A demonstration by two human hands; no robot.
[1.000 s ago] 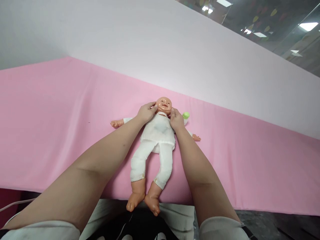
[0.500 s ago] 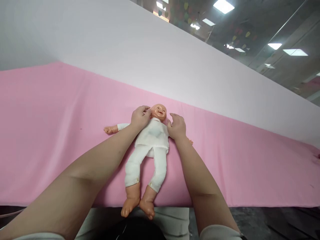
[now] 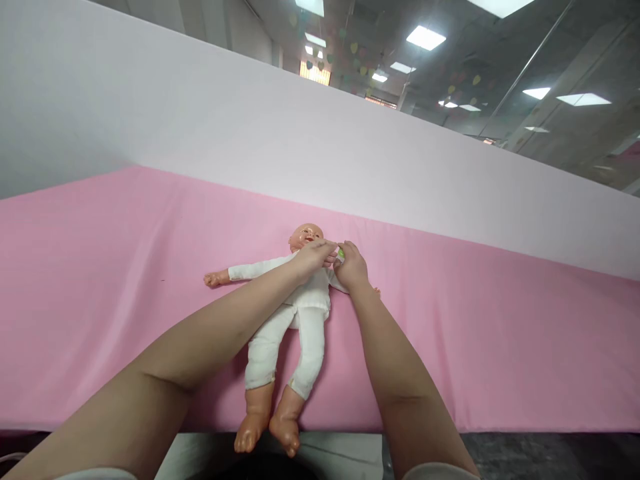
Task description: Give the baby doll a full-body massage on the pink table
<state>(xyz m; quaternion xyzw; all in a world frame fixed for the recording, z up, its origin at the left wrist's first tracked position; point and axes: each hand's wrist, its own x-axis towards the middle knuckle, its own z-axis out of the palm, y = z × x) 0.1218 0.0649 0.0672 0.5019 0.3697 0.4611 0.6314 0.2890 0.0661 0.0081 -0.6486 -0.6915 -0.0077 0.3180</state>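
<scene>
A baby doll (image 3: pixel 311 320) in a white top and trousers lies on its back, its feet pointing toward me. Above the doll's chest my right hand (image 3: pixel 352 268) is closed round a small white-and-green object (image 3: pixel 341 254), mostly hidden by the fingers. My left hand (image 3: pixel 316 259) reaches across from the left with its fingers pressed together against the near side of that object. What the left fingertips pinch, if anything, is hidden. Part of the doll's chin and chest is covered by my left hand.
The doll lies on a pink padded surface (image 3: pixel 480 333), its feet over the front edge. A white wall panel (image 3: pixel 210 127) runs along the back, with a glass pane (image 3: pixel 480 73) above it that shows ceiling lights.
My left hand has moved from beside the doll's head rightward over its chest. Both hands now meet at a small white-and-green object that was not visible before. The view has tilted up.
</scene>
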